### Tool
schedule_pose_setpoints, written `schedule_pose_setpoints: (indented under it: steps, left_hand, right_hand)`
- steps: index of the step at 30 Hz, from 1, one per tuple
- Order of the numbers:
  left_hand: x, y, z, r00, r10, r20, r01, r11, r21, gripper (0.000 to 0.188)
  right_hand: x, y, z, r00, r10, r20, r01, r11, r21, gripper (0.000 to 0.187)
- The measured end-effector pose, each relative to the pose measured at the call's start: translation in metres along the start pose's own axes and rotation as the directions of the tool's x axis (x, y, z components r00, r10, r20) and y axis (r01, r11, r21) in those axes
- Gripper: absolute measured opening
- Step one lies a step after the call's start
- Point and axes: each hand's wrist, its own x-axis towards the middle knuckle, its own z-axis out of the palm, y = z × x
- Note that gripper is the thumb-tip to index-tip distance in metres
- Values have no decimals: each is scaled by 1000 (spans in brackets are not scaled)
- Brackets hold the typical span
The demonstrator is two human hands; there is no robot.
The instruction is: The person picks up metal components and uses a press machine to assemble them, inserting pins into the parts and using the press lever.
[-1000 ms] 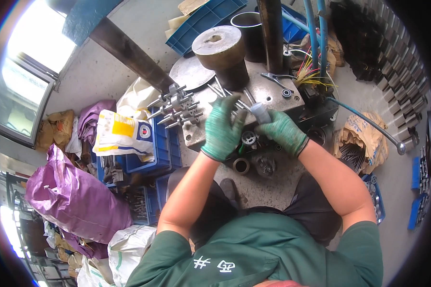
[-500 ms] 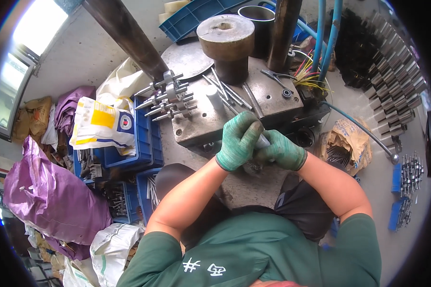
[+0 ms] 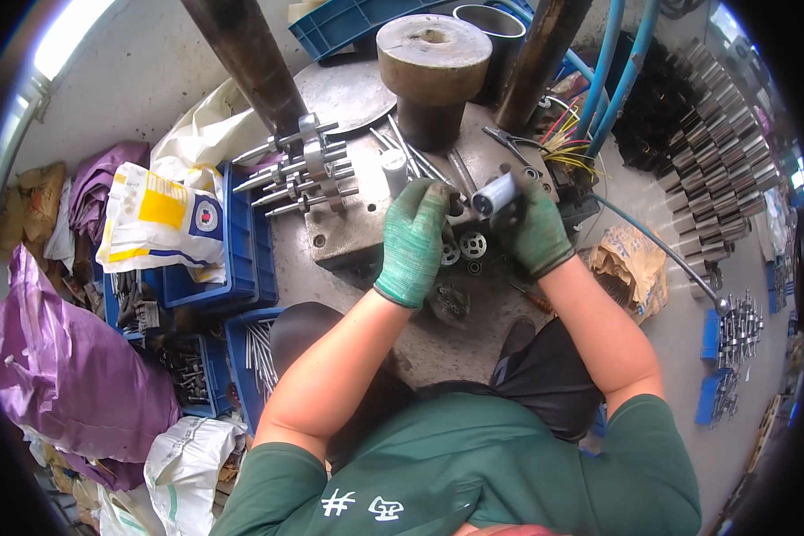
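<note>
From the head cam, the right hand [image 3: 536, 228], in a green knit glove, was clamped around a shiny grey cylinder [image 3: 502, 194], which was over the front part of a big steel block [image 3: 359, 225] with one dark round end angled toward the left hand [image 3: 414, 239]. That left hand wore a matching glove and was just beside the cylinder, fingers curled in and bunched; honestly couldn't tell if it was pinching anything, the fingertips were too murky. A second pale cylinder [image 3: 395, 171] stood upright on the block just past the left hand, with some loose metal rods [image 3: 400, 136] lying next to it. Behind those was a chunky metal post [image 3: 433, 55], wider on top. At the left end of the block there was a cluster of shafts with thick round cores [image 3: 314, 161], near a blue crate [image 3: 246, 268] with a white and yellow bag [image 3: 163, 214] on it. Off to the right were yellow and red wires [image 3: 570, 143], a crumpled brown paper sack [image 3: 632, 259] and rows of shiny metal sleeves [image 3: 716, 156], well apart from both hands
</note>
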Motion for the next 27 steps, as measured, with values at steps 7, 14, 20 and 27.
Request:
schedule_pose_setpoints:
  steps: [7, 14, 20, 27]
  left_hand:
    - [-7, -15, 7, 965, -252, 78, 261, 953, -154, 34]
    - [-16, -15, 6, 957, -261, 126, 278, 951, -138, 30]
    - [-16, -14, 8, 959, -269, 89, 280, 946, -165, 37]
    - [-11, -25, 4, 976, -215, 19, 211, 930, -301, 45]
  right_hand:
    - [71, -47, -14, 584, -656, 478, 622, -16, -783, 47]
    - [65, -53, -8, 702, -506, 501, 432, -258, -865, 65]
    - [35, -78, 23, 559, -645, 521, 481, -260, -837, 59]
    - [-38, -48, 59, 664, -592, 456, 742, 448, -498, 56]
